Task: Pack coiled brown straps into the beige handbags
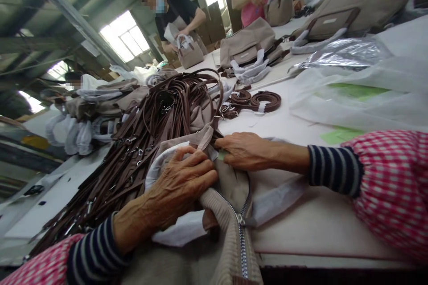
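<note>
A taupe corduroy handbag [224, 256] lies at the table's front edge, its metal zipper [242, 245] partly unzipped toward the far end. My left hand [182, 182] is closed over the near-left edge of the opening, fingers folded on the corduroy. On the other side, my right hand [245, 150] pinches the bag at the far end of the opening; its fingertips are partly hidden by the cloth. White wrapping covers the bag's handles [182, 229], one on each side. The zipper slider [240, 219] sits just in front of my hands.
A large heap of brown straps [167, 116] with metal clips lies to the left. Coiled straps [265, 101] rest beyond my right hand. Clear plastic [364, 93] covers green sheets at right. More bags [249, 44] lie farther back, where two people handle bags.
</note>
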A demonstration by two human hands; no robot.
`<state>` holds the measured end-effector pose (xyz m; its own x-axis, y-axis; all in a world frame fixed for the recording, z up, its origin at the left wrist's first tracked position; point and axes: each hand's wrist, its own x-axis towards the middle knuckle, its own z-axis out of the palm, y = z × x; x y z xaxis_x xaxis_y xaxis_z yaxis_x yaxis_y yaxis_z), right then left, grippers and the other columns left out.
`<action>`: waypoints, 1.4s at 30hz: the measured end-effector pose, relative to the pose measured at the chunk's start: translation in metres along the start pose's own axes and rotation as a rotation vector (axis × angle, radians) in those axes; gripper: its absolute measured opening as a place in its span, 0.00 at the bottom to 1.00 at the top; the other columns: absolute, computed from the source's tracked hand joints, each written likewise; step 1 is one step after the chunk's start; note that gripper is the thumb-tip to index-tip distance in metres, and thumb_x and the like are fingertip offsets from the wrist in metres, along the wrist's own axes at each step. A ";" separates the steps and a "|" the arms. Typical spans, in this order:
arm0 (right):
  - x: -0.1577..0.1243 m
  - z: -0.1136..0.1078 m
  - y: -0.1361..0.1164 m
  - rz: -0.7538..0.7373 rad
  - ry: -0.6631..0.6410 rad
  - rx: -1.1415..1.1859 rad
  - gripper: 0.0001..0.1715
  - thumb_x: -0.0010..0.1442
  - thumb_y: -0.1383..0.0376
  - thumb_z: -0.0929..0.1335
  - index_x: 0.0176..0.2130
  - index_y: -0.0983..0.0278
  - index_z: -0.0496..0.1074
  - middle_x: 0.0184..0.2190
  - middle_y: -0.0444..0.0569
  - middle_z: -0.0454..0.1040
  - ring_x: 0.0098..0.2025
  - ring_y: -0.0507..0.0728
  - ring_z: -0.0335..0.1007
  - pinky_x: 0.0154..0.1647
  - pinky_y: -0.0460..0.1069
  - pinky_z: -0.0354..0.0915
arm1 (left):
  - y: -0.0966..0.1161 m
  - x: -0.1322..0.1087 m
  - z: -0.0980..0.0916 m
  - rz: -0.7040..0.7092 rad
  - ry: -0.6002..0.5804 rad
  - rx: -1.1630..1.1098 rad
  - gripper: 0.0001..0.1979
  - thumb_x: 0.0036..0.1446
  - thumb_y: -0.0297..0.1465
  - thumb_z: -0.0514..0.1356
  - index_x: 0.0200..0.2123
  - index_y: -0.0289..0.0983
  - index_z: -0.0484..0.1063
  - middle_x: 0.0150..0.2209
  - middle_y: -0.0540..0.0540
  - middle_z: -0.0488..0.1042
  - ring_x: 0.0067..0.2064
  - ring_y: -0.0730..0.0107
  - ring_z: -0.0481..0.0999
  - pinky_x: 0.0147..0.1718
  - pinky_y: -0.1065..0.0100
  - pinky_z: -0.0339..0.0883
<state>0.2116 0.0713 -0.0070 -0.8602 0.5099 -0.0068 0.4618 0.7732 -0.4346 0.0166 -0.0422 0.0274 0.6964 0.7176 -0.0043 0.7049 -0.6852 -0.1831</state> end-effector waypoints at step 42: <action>0.051 0.005 -0.018 -0.227 0.073 -0.415 0.17 0.73 0.71 0.60 0.38 0.72 0.77 0.35 0.62 0.80 0.35 0.59 0.76 0.32 0.49 0.61 | -0.018 -0.002 0.003 -0.140 0.046 -0.007 0.07 0.56 0.32 0.70 0.35 0.38 0.75 0.41 0.45 0.78 0.48 0.52 0.73 0.47 0.53 0.60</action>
<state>0.1582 0.0811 -0.0040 -0.9385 0.3248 0.1168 0.3246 0.9456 -0.0217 0.0023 -0.0310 0.0280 0.5967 0.7998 0.0662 0.7963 -0.5799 -0.1721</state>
